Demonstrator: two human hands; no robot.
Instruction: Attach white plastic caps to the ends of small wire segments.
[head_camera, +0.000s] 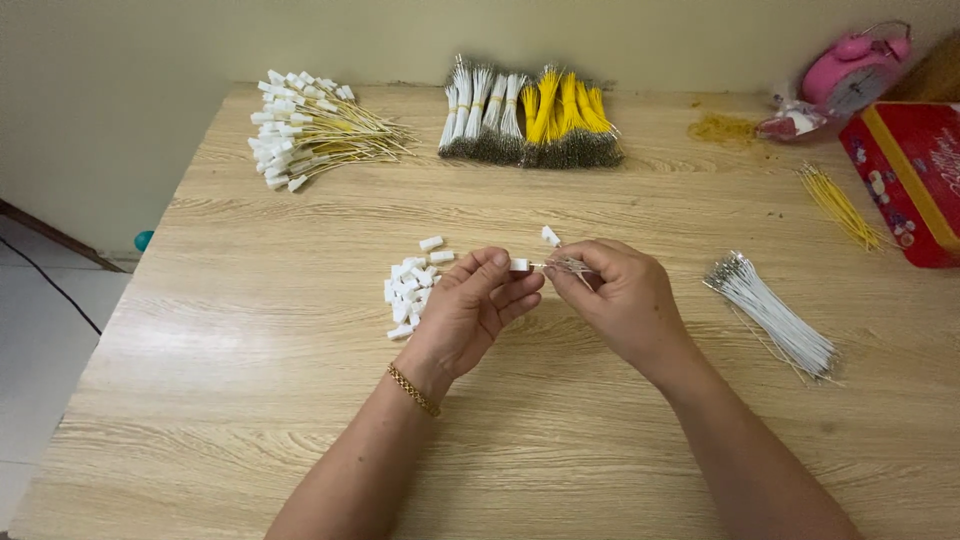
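connector pile (410, 285) left of hands | wire bundles (530, 118) behind | loose wires (775, 315) right

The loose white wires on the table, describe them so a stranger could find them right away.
Start at the wooden table and go to its right side, past the right hand. The loose white wires lie there in a slanting heap, unbanded, unlike the tied bundles at the back.

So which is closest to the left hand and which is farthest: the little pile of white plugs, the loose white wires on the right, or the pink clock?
From the left hand, as the head camera shows it:
1. Pile of white plugs, just to its left, almost touching.
2. Loose white wires, over on the right, past the right hand.
3. Pink clock, in the far right corner of the table.
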